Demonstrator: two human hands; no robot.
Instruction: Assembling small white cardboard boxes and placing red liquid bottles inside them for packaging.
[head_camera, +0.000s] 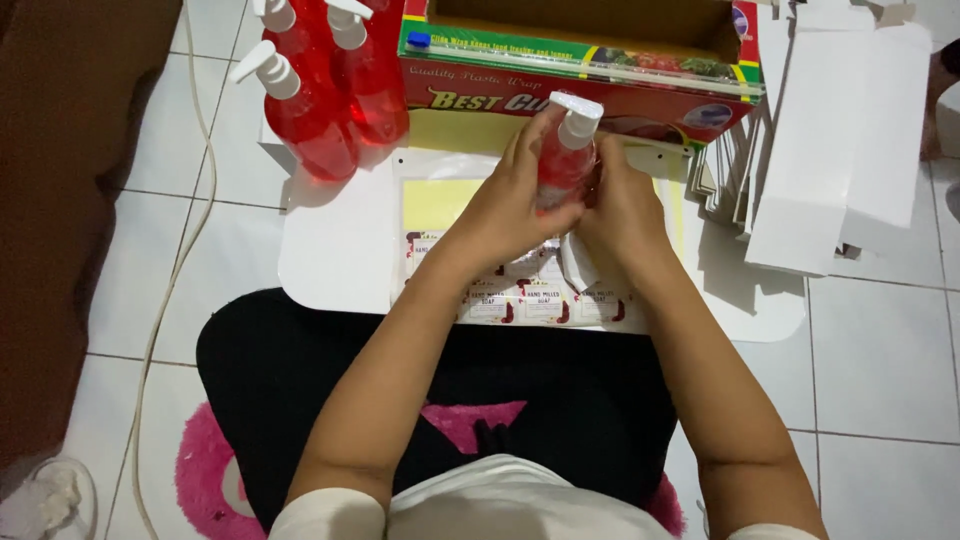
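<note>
Both hands, left (515, 195) and right (620, 205), wrapped their fingers around a red pump bottle (567, 150), steadying it upright over the label sheet (530, 290) at the board's (330, 250) far edge.

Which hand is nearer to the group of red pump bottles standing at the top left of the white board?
Left. The left hand grips the held pump bottle, on the side toward the standing red bottles. The right hand is on the far side of that held bottle.
</note>
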